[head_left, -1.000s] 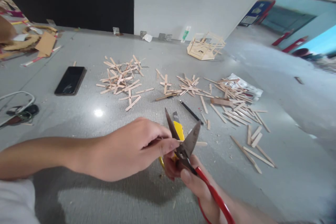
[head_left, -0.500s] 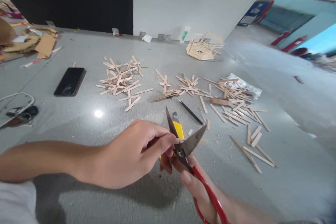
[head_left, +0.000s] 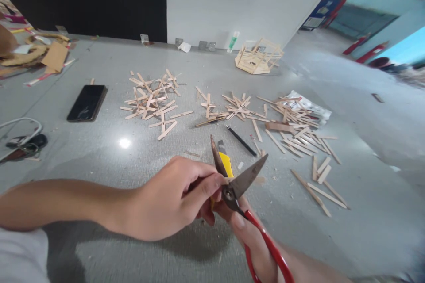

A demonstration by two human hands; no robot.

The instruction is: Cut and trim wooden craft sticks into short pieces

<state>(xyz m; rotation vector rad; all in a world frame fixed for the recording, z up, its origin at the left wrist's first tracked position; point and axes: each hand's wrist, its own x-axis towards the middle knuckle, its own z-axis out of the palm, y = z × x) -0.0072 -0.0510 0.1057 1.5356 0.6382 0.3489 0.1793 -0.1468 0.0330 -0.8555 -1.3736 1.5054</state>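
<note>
Found left hand (head_left: pixel 175 199) pinching stick (head_left: pixel 226 181), right hand (head_left: pixel 259 245) clamped round spread scissors (head_left: pixel 248 179), cut seemingly unfinished through blur, with crossed sticks (head_left: pixel 149 102) at eleven o'clock, loose sticks (head_left: pixel 294 147) at two.

Off to the left of my left grip (head_left: pixel 166 203) and beyond it, a black phone (head_left: pixel 86 103) lies flat. Nearer me on that side, a pale cable (head_left: pixel 33 124) loops by a dark object (head_left: pixel 30 142); farther out sits a piece of brown cardboard (head_left: pixel 56 56). Well ahead of my right grip (head_left: pixel 255 243), a green-labelled tube (head_left: pixel 233 42) and a white scrap (head_left: pixel 184 47) rest near a white panel (head_left: pixel 232 0). Far to its right are 2 red objects (head_left: pixel 372 52).
</note>
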